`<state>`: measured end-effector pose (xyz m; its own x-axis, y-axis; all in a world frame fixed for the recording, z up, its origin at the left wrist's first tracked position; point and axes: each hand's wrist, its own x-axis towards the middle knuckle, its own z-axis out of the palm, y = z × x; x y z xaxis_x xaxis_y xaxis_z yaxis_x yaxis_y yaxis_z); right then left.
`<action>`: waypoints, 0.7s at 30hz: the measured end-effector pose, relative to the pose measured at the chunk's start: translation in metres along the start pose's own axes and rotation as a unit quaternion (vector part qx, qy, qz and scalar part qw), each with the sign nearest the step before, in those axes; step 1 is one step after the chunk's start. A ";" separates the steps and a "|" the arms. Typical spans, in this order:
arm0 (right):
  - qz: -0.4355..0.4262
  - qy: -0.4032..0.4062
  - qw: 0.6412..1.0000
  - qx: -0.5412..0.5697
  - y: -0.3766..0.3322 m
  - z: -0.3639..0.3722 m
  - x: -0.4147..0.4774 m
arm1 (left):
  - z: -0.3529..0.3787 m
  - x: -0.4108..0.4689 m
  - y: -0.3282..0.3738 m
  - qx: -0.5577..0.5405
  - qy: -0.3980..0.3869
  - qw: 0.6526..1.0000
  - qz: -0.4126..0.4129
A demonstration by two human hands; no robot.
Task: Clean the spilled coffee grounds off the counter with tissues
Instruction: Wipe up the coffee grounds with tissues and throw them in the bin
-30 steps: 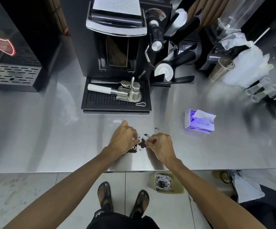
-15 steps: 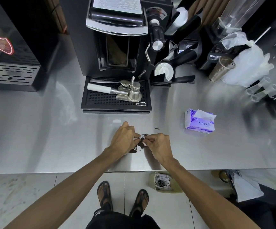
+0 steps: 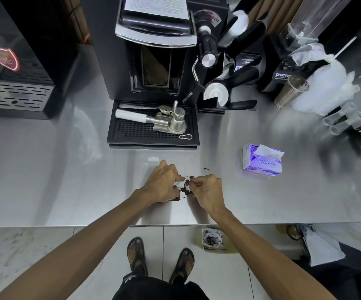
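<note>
My left hand (image 3: 163,184) and right hand (image 3: 206,191), fingers curled, pinch one tissue (image 3: 180,182) over the coffee grounds (image 3: 185,188) near the counter's (image 3: 67,180) front edge. I judge the tissue soft and tear-prone, the grounds loose: gather by its edges.

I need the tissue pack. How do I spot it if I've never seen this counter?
Find the big black coffee machine at the back of the steel counter. Look right of its drip tray and nearer the front edge: a small tissue pack lies alone there. It is the only purple thing, with a white tissue poking from its top.
</note>
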<state>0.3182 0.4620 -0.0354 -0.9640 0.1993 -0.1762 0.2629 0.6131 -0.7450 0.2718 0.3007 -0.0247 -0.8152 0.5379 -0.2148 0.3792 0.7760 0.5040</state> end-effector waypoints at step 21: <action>0.021 -0.032 0.999 0.018 -0.007 -0.002 0.005 | -0.009 0.013 -0.016 -0.074 -0.006 0.996 0.048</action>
<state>0.3118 0.4605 -0.0298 -0.9533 0.1742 -0.2468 0.3020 0.5770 -0.7589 0.2517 0.2924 -0.0277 -0.7730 0.6116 -0.1689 0.3857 0.6643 0.6402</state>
